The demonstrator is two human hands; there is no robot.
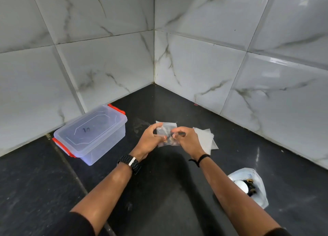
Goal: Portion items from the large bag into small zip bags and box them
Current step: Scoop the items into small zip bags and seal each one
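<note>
From the head camera, the left hand (150, 140) and right hand (186, 140) both pinched a small zip bag (166, 132) holding dark pieces, just above the counter (159, 182). The closed box (90, 134) sat at nine o'clock, the large bag (257, 186) at four o'clock, spare bags (205, 138) at three. An unsealed strip could spill pieces when boxed.

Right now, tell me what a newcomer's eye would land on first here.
Both hands, the left hand and the right hand, meet at the centre over the dark counter, pinching a small zip bag with dark items inside. To the left, by the wall, stands a clear box with red clips, lid on. At lower right lies the large bag, open.
</note>
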